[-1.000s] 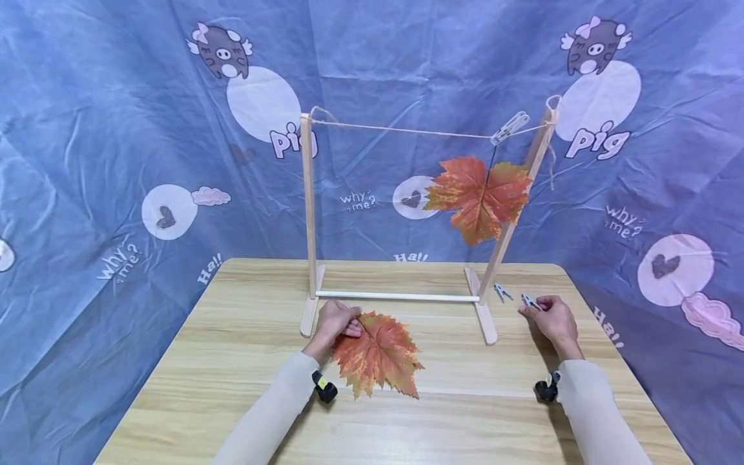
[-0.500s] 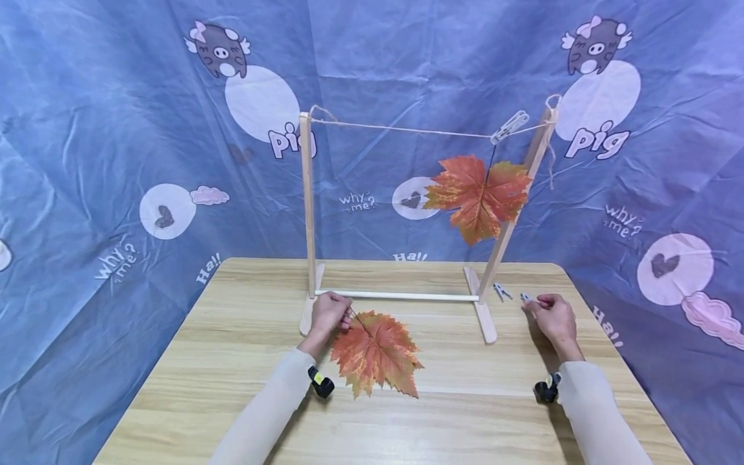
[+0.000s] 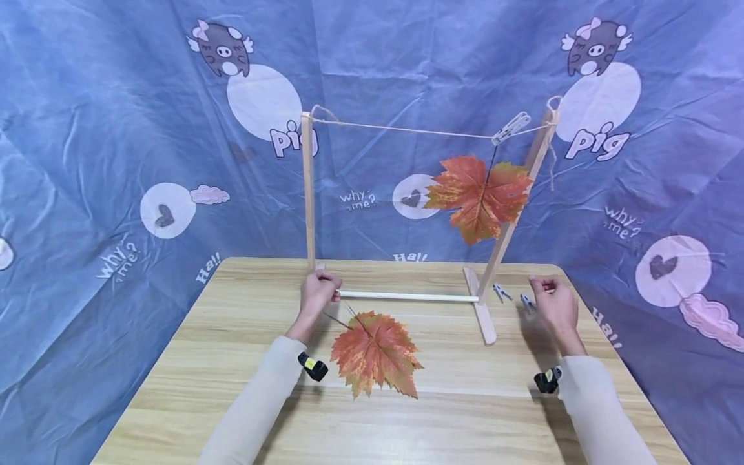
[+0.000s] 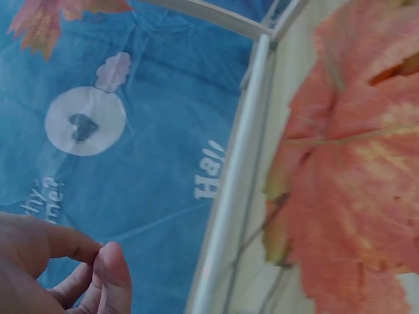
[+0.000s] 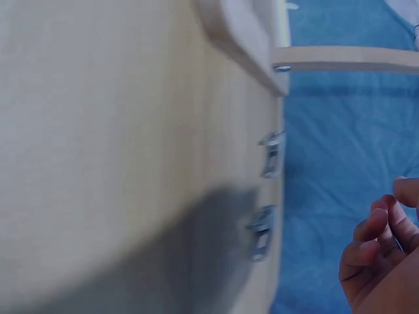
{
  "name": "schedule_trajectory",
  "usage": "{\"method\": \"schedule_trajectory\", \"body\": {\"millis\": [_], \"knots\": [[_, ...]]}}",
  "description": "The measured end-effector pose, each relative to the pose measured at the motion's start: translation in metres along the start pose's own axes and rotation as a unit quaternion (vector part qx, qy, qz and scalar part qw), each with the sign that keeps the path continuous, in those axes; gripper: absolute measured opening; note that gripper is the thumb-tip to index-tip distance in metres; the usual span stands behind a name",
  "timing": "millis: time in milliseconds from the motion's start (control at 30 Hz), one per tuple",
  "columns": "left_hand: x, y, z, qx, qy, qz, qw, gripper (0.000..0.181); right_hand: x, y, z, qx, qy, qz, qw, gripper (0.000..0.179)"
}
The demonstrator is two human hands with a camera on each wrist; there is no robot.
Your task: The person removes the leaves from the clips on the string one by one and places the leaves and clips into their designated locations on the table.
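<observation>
My left hand [image 3: 318,294] hovers by the foot of the stand's left post, hiding that foot. Its fingers are loosely curled, thumb against index, and nothing shows between them in the left wrist view. An orange-red artificial maple leaf [image 3: 376,355] lies on the table; two thin dark lines, a stem and perhaps its shadow or another stem, point toward the hand. My right hand [image 3: 557,307] hovers above the table at right, fingers loosely bent, nothing visible in them. Two small grey clothespins [image 5: 270,154] lie beside it; the nearer clothespin [image 3: 527,303] is just left of the hand.
A wooden stand has a left post [image 3: 309,194], a right post [image 3: 517,213] and a white bottom rod [image 3: 407,296]. From its string [image 3: 401,130], a clothespin [image 3: 511,128] holds another maple leaf [image 3: 481,197]. A blue printed cloth [image 3: 372,58] hangs behind the wooden table [image 3: 442,426].
My left hand has let go of the leaf's stem and moved up and left. My right hand has released the nearer clothespin and lifted. The leaf on the table stays in place.
</observation>
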State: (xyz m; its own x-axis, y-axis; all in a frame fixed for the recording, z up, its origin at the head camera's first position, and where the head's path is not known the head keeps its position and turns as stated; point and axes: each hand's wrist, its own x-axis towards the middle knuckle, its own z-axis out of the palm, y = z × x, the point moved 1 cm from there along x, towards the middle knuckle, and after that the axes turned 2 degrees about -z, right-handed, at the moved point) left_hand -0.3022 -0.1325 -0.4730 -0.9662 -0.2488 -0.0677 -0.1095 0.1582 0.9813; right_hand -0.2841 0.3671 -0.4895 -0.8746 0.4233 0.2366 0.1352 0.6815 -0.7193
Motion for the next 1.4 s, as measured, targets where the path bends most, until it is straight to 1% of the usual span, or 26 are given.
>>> {"method": "schedule_trajectory", "body": {"millis": [167, 300, 567, 800, 900, 1200, 1400], "knots": [[0.0, 0.016, -0.001, -0.018, 0.003, 0.016, 0.9997, 0.009, 0.003, -0.024, -0.009, -0.001, 0.043, -0.043, 0.9981, 0.042], [0.0, 0.028, -0.001, -0.038, 0.007, 0.033, 0.9987, 0.008, 0.003, -0.043, -0.016, 0.007, 0.05, -0.067, 0.9964, 0.038], [-0.003, 0.053, 0.0, -0.045, 0.006, 0.063, 0.997, 0.006, 0.002, -0.078, -0.027, 0.054, 0.065, -0.115, 0.9898, 0.036], [-0.007, 0.074, 0.002, -0.055, -0.014, 0.067, 0.9961, 0.009, 0.003, -0.103, -0.037, 0.082, 0.082, -0.164, 0.9796, 0.034], [-0.009, 0.083, 0.003, -0.062, -0.023, 0.075, 0.995, 0.009, 0.004, -0.114, -0.041, 0.089, 0.086, -0.177, 0.9764, 0.034], [-0.014, 0.108, 0.008, -0.092, -0.043, 0.113, 0.9884, 0.008, 0.004, -0.146, -0.056, 0.12, 0.09, -0.198, 0.9686, 0.029], [-0.02, 0.127, 0.015, -0.076, -0.062, 0.14, 0.9852, 0.011, 0.003, -0.168, -0.067, 0.143, 0.096, -0.226, 0.9588, 0.027]]}}
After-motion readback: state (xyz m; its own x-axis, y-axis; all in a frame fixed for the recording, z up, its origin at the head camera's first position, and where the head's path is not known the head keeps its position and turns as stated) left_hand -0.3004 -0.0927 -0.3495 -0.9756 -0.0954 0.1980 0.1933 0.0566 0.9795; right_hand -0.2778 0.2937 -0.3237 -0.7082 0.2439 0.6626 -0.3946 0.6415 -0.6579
